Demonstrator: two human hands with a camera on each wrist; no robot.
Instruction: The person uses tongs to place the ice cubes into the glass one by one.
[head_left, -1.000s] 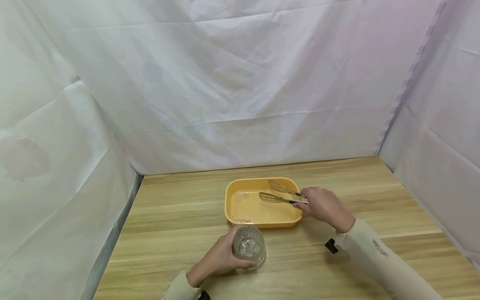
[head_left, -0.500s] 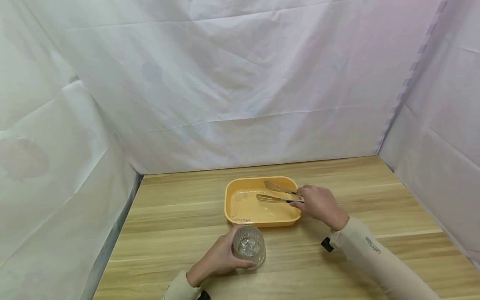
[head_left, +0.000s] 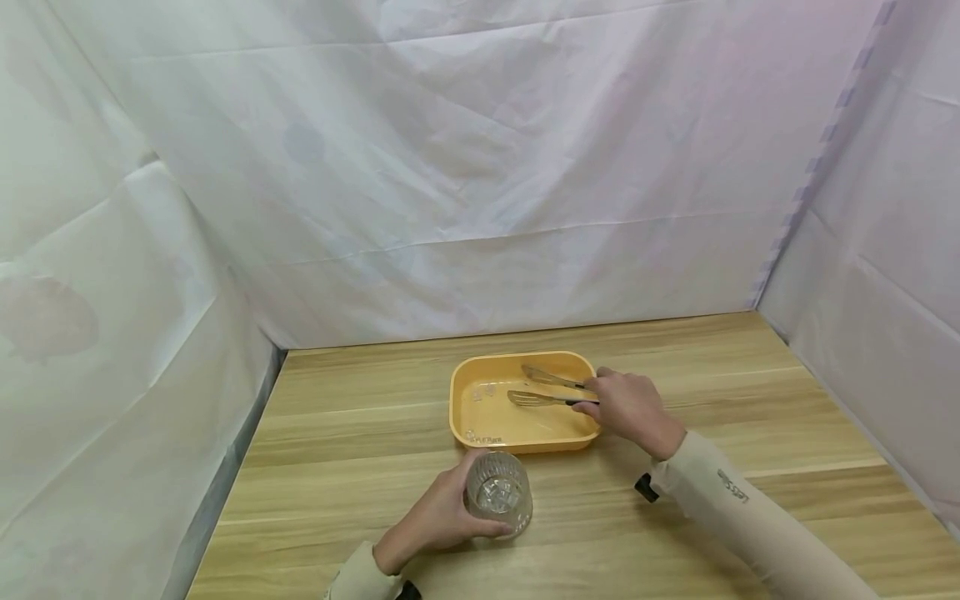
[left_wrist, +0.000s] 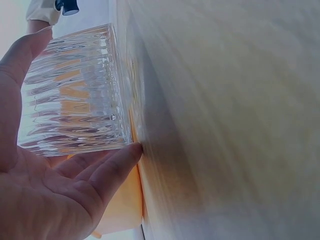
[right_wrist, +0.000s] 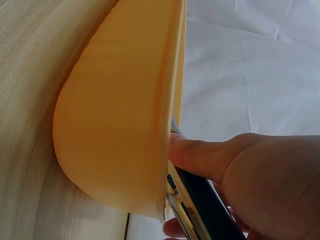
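Note:
In the head view my left hand (head_left: 438, 512) is wrapped round a clear ribbed glass (head_left: 517, 504) standing on the table. The left wrist view shows thumb and fingers on either side of the glass (left_wrist: 75, 95). Past it is a yellow rectangular tray (head_left: 453, 408) with a few small clear pieces (head_left: 483, 392) at its left side. My right hand (head_left: 633, 408) holds metal tongs (head_left: 531, 399) by dark-edged handles across the tray's right rim. Their two slotted heads are spread apart inside the tray. In the right wrist view, the tray wall (right_wrist: 115, 110) hides those heads.
The wood-grain table (head_left: 337, 450) extends on both sides of the tray. White cloth (head_left: 480, 192) hangs behind it, with more cloth at the left and right. A dark strap piece (head_left: 647, 487) shows under the right sleeve.
My right hand has slid a little left with the tongs, so their heads reach further into the tray. My left hand and the glass have stayed in place.

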